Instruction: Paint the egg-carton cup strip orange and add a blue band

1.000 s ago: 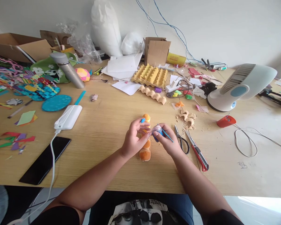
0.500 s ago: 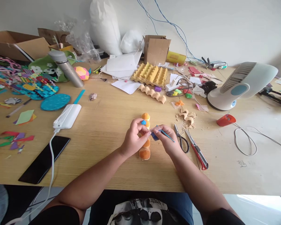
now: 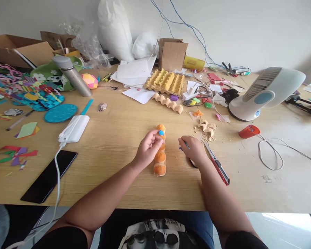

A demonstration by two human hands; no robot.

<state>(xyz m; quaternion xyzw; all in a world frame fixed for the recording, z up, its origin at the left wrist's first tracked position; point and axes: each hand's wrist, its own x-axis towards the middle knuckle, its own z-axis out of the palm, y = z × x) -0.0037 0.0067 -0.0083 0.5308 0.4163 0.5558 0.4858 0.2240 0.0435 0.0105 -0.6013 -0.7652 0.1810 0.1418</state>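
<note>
My left hand (image 3: 148, 148) is closed, its fingers curled, with a small blue lump that looks like modelling clay (image 3: 161, 132) at its fingertips. Under and beside those fingers a bumpy strip of egg carton (image 3: 160, 168), painted orange, lies lengthwise on the table. To the right, my right hand (image 3: 194, 151) is closed around a thin blue stick (image 3: 187, 145). A bit of blue also shows below its fingers, too small to name. Beneath this hand are scissors (image 3: 193, 164), mostly covered. A red utility knife (image 3: 221, 169) lies just right of it.
Carton scraps (image 3: 207, 128) and crumbs lie beyond my right hand. Farther back are a yellow egg tray (image 3: 166, 82) and a cut carton strip (image 3: 168, 103). A white fan (image 3: 264, 95) and red cup (image 3: 248, 131) stand right; a phone (image 3: 49, 176) and power bank (image 3: 74, 128) lie left.
My hands, together over the carton strip before, have come apart. My right hand has moved right, over the scissors, with the blue stick. The blue lump remains at my left hand.
</note>
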